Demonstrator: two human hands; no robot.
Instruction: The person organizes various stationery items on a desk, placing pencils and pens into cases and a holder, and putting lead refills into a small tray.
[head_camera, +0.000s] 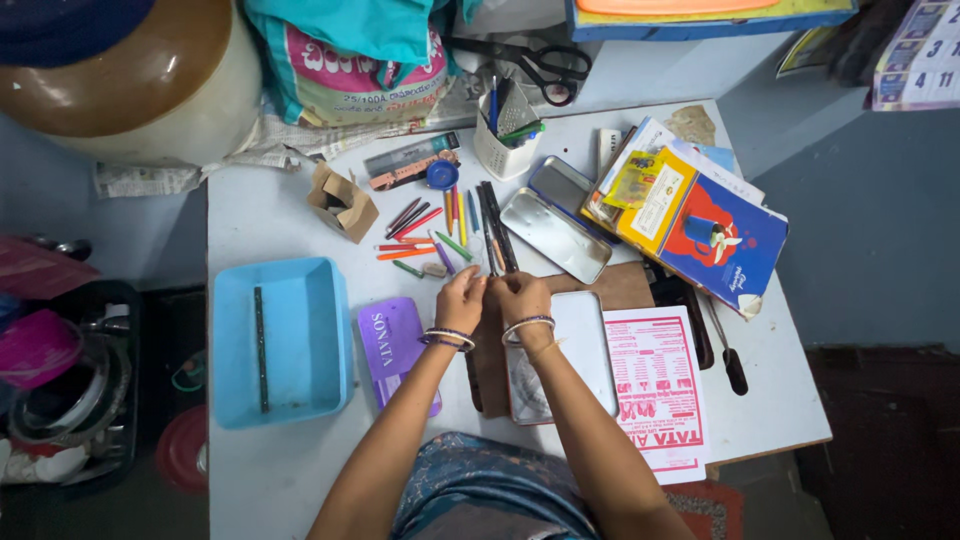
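My left hand (460, 298) and my right hand (522, 297) meet over the middle of the white table (250, 215), fingers curled together on a small thin item that I cannot make out. Just beyond them lie several loose coloured pencils (430, 232) and dark pens (495, 228). An open metal pencil tin (556, 232) sits to the right of the pens. Under my wrists are a purple flat case (392, 345) and a slate-like board (560, 350). Both wrists wear bangles.
A light blue tray (285, 340) holding a dark ruler is at the left. Books (700, 225) are stacked at the right, a pink printed sheet (655, 385) near the front. A white pen cup (503, 140), scissors (545, 62), a small cardboard box (342, 200) and a large jar (130, 75) stand behind.
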